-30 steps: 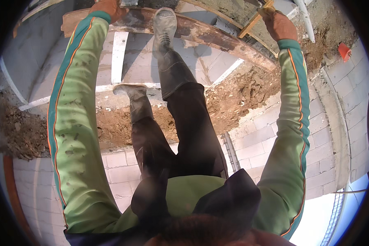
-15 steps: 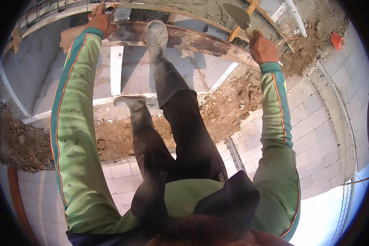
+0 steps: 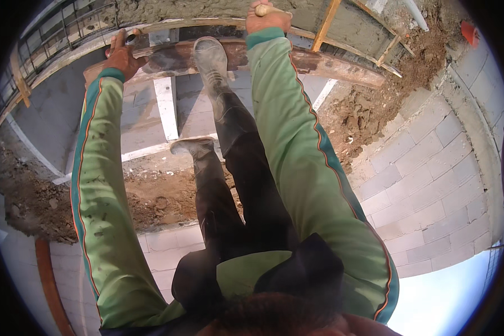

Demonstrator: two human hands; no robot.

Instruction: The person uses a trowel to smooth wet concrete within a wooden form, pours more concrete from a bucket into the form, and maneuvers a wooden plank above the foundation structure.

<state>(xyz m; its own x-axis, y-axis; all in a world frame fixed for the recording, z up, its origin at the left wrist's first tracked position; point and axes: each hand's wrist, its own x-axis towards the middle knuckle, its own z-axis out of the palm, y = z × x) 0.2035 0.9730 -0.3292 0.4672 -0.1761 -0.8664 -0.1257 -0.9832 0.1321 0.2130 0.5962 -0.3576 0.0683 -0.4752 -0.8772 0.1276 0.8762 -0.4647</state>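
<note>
My right hand point(image 3: 267, 22) is closed around the wooden handle point(image 3: 271, 10) of a trowel, above wet grey concrete in the long form. The trowel's blade is hidden beyond the hand and the picture's upper edge. My left hand point(image 3: 124, 59) rests by the near form board point(image 3: 179, 23), fingers stretched toward it and thumb apart. Beside those fingers is a small dark round thing point(image 3: 130, 38) I cannot make out. One grey boot point(image 3: 210, 53) stands on the stained plank point(image 3: 171, 60) below the form; the other boot point(image 3: 193, 145) is lower.
Steel reinforcing bars point(image 3: 67, 25) stick out at the upper left. A wooden crosspiece point(image 3: 326, 25) spans the form. White braces point(image 3: 166, 106) lean below the plank, over a dug earth strip point(image 3: 157, 199). Block walls point(image 3: 431, 185) and an orange-red object point(image 3: 469, 33) lie right.
My right hand has swung left with the trowel, from beside the crosspiece to above my raised boot. The blade has gone out of sight. My left hand stays by the board.
</note>
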